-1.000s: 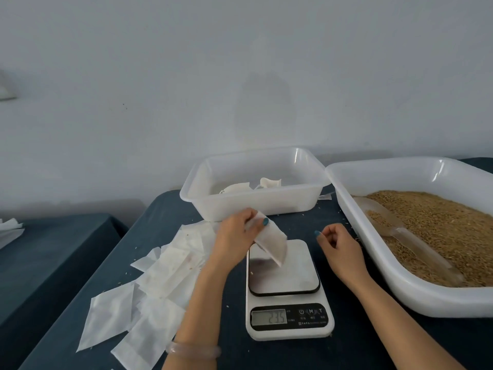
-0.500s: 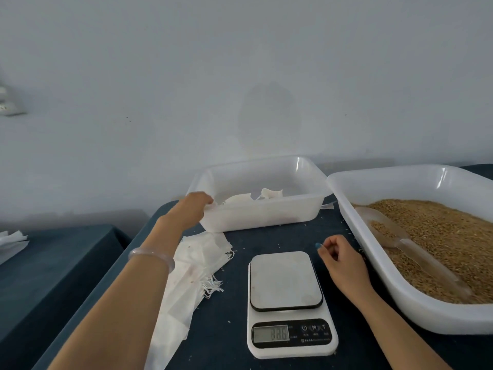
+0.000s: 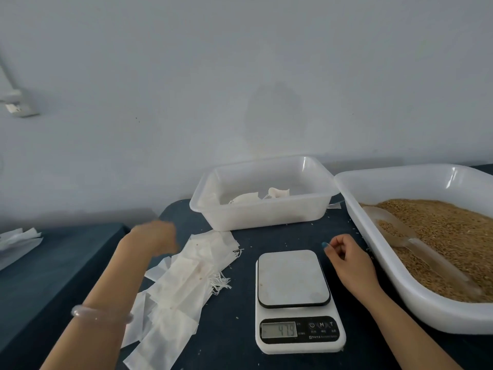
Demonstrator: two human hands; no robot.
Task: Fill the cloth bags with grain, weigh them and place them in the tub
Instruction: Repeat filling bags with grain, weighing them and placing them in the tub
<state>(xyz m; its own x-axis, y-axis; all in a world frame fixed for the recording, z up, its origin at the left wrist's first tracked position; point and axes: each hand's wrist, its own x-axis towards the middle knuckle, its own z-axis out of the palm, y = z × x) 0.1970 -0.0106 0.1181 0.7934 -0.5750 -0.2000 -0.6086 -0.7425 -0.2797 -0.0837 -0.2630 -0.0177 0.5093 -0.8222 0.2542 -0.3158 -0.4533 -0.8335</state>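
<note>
Meanwhile, left hand (image 3: 156, 236) hovered, too blurred to tell its grip | empty cloth bags (image 3: 186, 279) lay at its 5 o'clock, pile running 1-to-7 o'clock, nearer it than loosely curled, empty right hand (image 3: 346, 260) | kitchen scale (image 3: 293, 277) bare at pile's 3 o'clock

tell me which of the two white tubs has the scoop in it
The larger tub on the right: the clear scoop lies on its grain. The smaller middle tub holds only cloth bags.
</note>
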